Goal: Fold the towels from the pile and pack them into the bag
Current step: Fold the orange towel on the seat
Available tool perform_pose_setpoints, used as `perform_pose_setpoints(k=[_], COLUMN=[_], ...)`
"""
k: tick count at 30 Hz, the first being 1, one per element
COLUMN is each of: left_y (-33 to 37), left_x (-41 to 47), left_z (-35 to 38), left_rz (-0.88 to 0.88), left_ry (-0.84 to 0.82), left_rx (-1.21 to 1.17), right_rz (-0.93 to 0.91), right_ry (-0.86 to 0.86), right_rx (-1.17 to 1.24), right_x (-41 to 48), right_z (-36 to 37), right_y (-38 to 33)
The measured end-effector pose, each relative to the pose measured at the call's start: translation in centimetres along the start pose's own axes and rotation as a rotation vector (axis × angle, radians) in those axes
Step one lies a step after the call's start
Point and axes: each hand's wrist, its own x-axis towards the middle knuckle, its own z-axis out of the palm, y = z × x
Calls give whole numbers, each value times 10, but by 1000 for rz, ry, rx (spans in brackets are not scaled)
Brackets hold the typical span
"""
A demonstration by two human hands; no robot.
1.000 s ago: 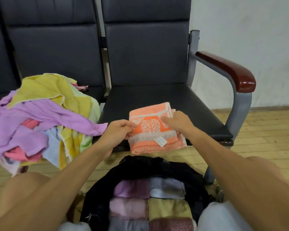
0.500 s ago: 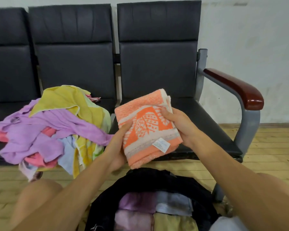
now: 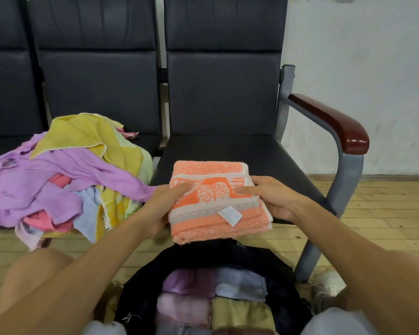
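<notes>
The towel point(image 3: 215, 201) sits between both hands at the front edge of the chair point(image 3: 228, 148), above the bag point(image 3: 140, 293) — whether it rests on the seat is unclear. The left hand point(image 3: 160, 209) and right hand point(image 3: 273, 197) each clasp a side, thumbs on top, fingers hidden beneath. It is folded square, orange with a leaf motif and a white label point(image 3: 230, 215). The bag, cut off below, holds folded towels — the pile point(image 3: 65, 175) lies to the left.

Pile point(image 3: 65, 175) left of towel point(image 3: 215, 213); bag point(image 3: 140, 293) below, apparently on floor point(image 3: 373, 213).
</notes>
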Motion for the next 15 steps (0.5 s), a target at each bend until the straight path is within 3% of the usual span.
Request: perform_pose_setpoints(k=[11, 15], left_y=[4, 4], left_x=[3, 5], left_z=[-3, -8], left_rz=[123, 85], left_ry=[-296, -315], left_rx=[-187, -253], right_rz=[-71, -100], right_ry=[-72, -49], right_rx=[186, 322], right_x=[-14, -22], right_z=[-27, -29], right_y=[1, -6])
